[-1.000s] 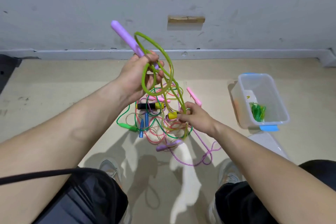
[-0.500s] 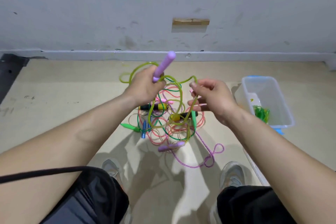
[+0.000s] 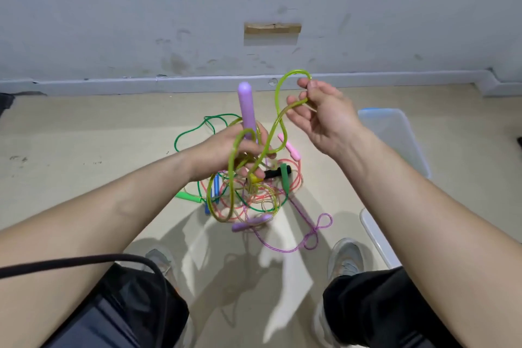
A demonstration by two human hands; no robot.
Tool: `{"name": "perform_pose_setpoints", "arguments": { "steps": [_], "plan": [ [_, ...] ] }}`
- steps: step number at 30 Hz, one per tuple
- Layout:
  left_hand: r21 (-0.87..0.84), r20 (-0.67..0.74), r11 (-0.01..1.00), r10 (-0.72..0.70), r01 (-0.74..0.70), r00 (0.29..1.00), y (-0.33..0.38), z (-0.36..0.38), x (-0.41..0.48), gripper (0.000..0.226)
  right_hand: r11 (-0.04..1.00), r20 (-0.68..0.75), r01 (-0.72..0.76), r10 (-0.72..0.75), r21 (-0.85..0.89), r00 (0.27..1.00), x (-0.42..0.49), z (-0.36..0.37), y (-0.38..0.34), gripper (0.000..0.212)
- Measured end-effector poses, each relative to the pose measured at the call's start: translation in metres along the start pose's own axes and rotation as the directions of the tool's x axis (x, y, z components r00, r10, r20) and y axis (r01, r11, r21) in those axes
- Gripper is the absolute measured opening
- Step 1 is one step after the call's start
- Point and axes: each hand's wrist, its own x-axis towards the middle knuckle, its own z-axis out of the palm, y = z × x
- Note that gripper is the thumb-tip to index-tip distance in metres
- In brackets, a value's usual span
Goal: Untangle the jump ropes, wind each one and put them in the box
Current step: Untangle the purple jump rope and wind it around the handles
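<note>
Left hand [image 3: 226, 155] grips purple handle [image 3: 246, 107]; right hand [image 3: 322, 118] pinches yellow-green rope [image 3: 276, 94]. Tangled ropes [image 3: 254, 198] lie below both hands; box [image 3: 401, 144] sits partly hidden behind the right wrist. Right hand has risen.

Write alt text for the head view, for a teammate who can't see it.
The left hand grips an upright purple handle and yellow-green rope coils; the right hand pinches a raised loop of that rope. Below, a tangle of coloured ropes lies on the floor, a clear box to its right.
</note>
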Motion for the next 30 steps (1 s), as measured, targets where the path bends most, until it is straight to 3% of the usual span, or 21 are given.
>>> {"name": "perform_pose_setpoints", "arguments": {
  "steps": [4, 6, 8, 10, 11, 13, 15, 17, 19, 21, 22, 23, 26, 28, 30],
  "plan": [
    [-0.152, -0.023, 0.988, -0.007, 0.003, 1.000, 0.006, -0.008, 0.000, 0.009, 0.999, -0.145, 0.044, -0.045, -0.006, 0.988, 0.016, -0.017, -0.003, 0.015],
    [-0.214, -0.035, 0.976, 0.026, -0.033, 0.999, 0.009, -0.010, 0.001, 0.010, 1.000, -0.180, 0.018, -0.015, 0.015, 0.984, 0.022, -0.024, 0.006, 0.027],
    [-0.316, -0.070, 0.945, 0.064, -0.083, 0.996, 0.017, -0.014, -0.001, 0.012, 0.996, -0.209, -0.088, 0.087, 0.002, 0.974, 0.024, -0.030, 0.026, 0.042],
    [-0.417, -0.123, 0.902, 0.068, -0.113, 0.990, 0.026, -0.016, -0.001, 0.014, 0.953, -0.180, -0.225, 0.189, -0.206, 0.965, 0.018, -0.035, 0.057, 0.031],
    [-0.459, -0.139, 0.880, 0.060, -0.118, 0.988, 0.030, -0.016, 0.000, 0.015, 0.883, -0.113, -0.248, 0.221, -0.397, 0.969, 0.012, -0.037, 0.075, 0.022],
    [-0.529, -0.145, 0.840, 0.046, -0.117, 0.988, 0.035, -0.015, 0.001, 0.017, 0.700, 0.103, -0.153, 0.310, -0.698, 0.945, 0.003, -0.038, 0.109, 0.041],
    [-0.565, -0.148, 0.816, 0.050, -0.126, 0.988, 0.038, -0.013, 0.001, 0.018, 0.544, 0.276, -0.001, 0.427, -0.839, 0.861, -0.004, -0.032, 0.137, 0.050],
    [-0.578, -0.189, 0.802, 0.049, -0.152, 0.981, 0.039, -0.014, 0.002, 0.017, 0.373, 0.306, 0.129, 0.466, -0.919, 0.830, -0.003, -0.029, 0.157, 0.039],
    [-0.591, -0.279, 0.781, 0.036, -0.201, 0.959, 0.040, -0.020, 0.001, 0.017, 0.262, 0.266, 0.161, 0.438, -0.952, 0.859, 0.001, -0.038, 0.166, 0.026],
    [-0.565, -0.385, 0.778, 0.045, -0.274, 0.922, 0.040, -0.028, 0.001, 0.016, 0.199, 0.212, 0.148, 0.356, -0.969, 0.910, 0.001, -0.051, 0.163, 0.028],
    [-0.508, -0.446, 0.804, 0.061, -0.309, 0.893, 0.038, -0.033, 0.001, 0.017, 0.212, 0.164, 0.098, 0.321, -0.972, 0.933, 0.002, -0.058, 0.158, 0.027],
    [-0.407, -0.507, 0.852, 0.088, -0.328, 0.857, 0.035, -0.038, 0.001, 0.017, 0.295, 0.102, 0.005, 0.313, -0.955, 0.944, 0.003, -0.063, 0.151, 0.023],
    [0.075, -0.605, 0.974, 0.213, -0.212, 0.767, 0.018, -0.055, 0.006, 0.021, 0.621, 0.030, -0.202, 0.342, -0.757, 0.939, 0.003, -0.061, 0.122, 0.009],
    [0.378, -0.580, 0.924, 0.285, -0.058, 0.763, 0.007, -0.057, 0.008, 0.017, 0.732, 0.037, -0.196, 0.289, -0.652, 0.957, 0.002, -0.048, 0.099, 0.006],
    [0.520, -0.507, 0.853, 0.275, 0.035, 0.817, -0.001, -0.052, 0.009, 0.012, 0.826, 0.059, -0.175, 0.244, -0.535, 0.968, -0.002, -0.031, 0.075, 0.007]
  ]
}}
